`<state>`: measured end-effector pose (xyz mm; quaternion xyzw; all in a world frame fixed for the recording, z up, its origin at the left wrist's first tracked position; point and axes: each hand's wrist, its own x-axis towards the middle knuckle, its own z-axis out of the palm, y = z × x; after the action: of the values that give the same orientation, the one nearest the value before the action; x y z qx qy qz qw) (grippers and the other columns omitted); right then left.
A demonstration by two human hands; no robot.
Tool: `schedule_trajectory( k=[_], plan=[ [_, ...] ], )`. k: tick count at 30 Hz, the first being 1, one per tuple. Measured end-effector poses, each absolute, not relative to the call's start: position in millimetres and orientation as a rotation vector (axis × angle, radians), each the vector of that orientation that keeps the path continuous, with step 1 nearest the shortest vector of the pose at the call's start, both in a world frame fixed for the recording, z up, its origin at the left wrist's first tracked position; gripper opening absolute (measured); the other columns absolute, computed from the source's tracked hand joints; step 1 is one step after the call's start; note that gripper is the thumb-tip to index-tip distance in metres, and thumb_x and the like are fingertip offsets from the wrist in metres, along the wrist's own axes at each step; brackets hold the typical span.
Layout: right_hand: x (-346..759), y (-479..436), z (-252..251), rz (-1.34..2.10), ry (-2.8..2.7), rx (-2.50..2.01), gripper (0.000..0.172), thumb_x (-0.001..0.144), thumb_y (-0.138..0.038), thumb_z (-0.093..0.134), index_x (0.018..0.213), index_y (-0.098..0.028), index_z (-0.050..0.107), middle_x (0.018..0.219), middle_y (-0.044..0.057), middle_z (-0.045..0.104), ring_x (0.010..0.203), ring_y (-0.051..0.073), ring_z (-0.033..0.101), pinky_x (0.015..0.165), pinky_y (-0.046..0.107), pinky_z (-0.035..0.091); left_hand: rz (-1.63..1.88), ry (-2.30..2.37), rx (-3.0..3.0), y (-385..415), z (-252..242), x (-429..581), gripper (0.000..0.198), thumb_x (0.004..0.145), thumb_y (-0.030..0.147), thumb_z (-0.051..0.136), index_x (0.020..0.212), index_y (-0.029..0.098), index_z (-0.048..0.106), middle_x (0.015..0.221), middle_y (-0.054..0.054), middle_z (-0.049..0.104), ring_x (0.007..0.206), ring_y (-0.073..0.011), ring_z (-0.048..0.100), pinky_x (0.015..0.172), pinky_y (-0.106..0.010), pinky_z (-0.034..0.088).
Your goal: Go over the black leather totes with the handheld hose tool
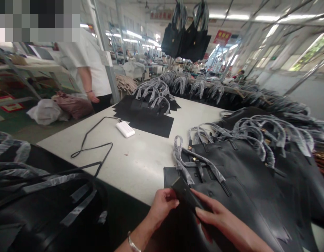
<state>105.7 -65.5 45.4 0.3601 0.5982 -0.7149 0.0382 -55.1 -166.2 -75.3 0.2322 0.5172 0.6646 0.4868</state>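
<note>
Watching from the head view, I see the left hand (163, 204) pinching the upper left edge of a black panel (186, 201) narrowly between thumb and fingers, while the right hand (216, 213) grips its right side, thumb on the near face. The panel is held up, tilted, at the near edge of the white table (143, 157), probably by 2 hands because it is limp. Just beyond and to the right, black bags (245, 164) lie flat and overlapping, their handles (182, 157) wrapped in plastic, presumably against scratches. Another pile of bags (148, 115) is fanned across the far side, perhaps so each lifts off singly. A white block (125, 129) rests beside that pile, near a black cord (84, 140). A person in a white shirt (96, 70) stands past the table; 2 hanging bags (188, 42) dangle overhead, apparently to save space.
</note>
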Motion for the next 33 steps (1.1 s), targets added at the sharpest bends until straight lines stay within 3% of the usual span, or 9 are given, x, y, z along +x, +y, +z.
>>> schedule_trajectory(
  k=[6, 11, 18, 21, 26, 30, 33],
  plan=[
    [109, -69, 44, -2.212, 1.774, 1.062, 0.085, 0.077, -0.050, 0.068, 0.148, -0.019, 0.032, 0.078, -0.001, 0.061, 0.051, 0.010, 0.052, 0.048, 0.022, 0.039, 1.631, 1.219, 0.563, -166, -72, -54, 0.023, 0.063, 0.025, 0.070, 0.081, 0.011, 0.072, 0.076, -0.004, 0.069, 0.074, -0.0185, 0.059, 0.071, -0.028, 0.043],
    [112, -53, 57, -2.156, 1.997, 1.401, 0.083, 0.081, -0.051, 0.064, 0.149, -0.019, 0.030, 0.067, -0.003, 0.061, 0.053, 0.013, 0.053, 0.053, 0.024, 0.041, 1.634, 1.161, 0.534, -163, -60, -52, 0.031, 0.062, 0.019, 0.066, 0.091, 0.012, 0.072, 0.085, -0.006, 0.071, 0.082, -0.0215, 0.063, 0.079, -0.032, 0.047],
    [166, -50, 56, -2.120, 1.777, 1.529, 0.082, 0.080, -0.051, 0.065, 0.148, -0.020, 0.032, 0.075, 0.000, 0.063, 0.051, 0.011, 0.056, 0.048, 0.023, 0.045, 1.623, 0.945, 0.177, -150, -66, -16, 0.049, 0.062, 0.032, 0.082, 0.103, 0.011, 0.065, 0.097, -0.012, 0.072, 0.092, -0.0270, 0.066, 0.088, -0.041, 0.050],
    [182, -58, 46, -2.180, 1.664, 1.538, 0.083, 0.081, -0.051, 0.065, 0.149, -0.019, 0.030, 0.073, 0.000, 0.063, 0.048, 0.011, 0.056, 0.044, 0.022, 0.044, 1.638, 0.914, -0.018, -144, -73, -5, 0.047, 0.066, 0.037, 0.081, 0.103, 0.013, 0.063, 0.097, -0.012, 0.072, 0.094, -0.0271, 0.067, 0.090, -0.043, 0.050],
    [178, -63, 43, -2.243, 1.590, 1.465, 0.082, 0.080, -0.049, 0.066, 0.147, -0.016, 0.033, 0.066, -0.002, 0.062, 0.045, 0.009, 0.055, 0.043, 0.019, 0.043, 1.631, 0.907, -0.096, -141, -81, -5, 0.039, 0.070, 0.027, 0.077, 0.102, 0.014, 0.059, 0.093, -0.010, 0.072, 0.089, -0.0249, 0.068, 0.087, -0.042, 0.051],
    [169, -58, 45, -2.228, 1.639, 1.396, 0.073, 0.083, -0.049, 0.062, 0.145, -0.019, 0.037, 0.067, -0.001, 0.061, 0.046, 0.010, 0.056, 0.045, 0.020, 0.044, 1.612, 1.008, -0.093, -139, -86, -1, 0.043, 0.073, 0.023, 0.073, 0.110, 0.013, 0.054, 0.089, -0.008, 0.071, 0.081, -0.0225, 0.068, 0.084, -0.041, 0.052],
    [149, -46, 37, -1.999, 1.970, 1.345, 0.054, 0.088, -0.047, 0.053, 0.138, -0.028, 0.049, 0.073, 0.003, 0.065, 0.053, 0.021, 0.063, 0.044, 0.033, 0.049, 1.618, 1.040, -0.129, -143, -85, 2, 0.052, 0.071, 0.025, 0.075, 0.116, 0.014, 0.052, 0.094, -0.008, 0.070, 0.086, -0.0231, 0.067, 0.085, -0.040, 0.052]
  ],
)
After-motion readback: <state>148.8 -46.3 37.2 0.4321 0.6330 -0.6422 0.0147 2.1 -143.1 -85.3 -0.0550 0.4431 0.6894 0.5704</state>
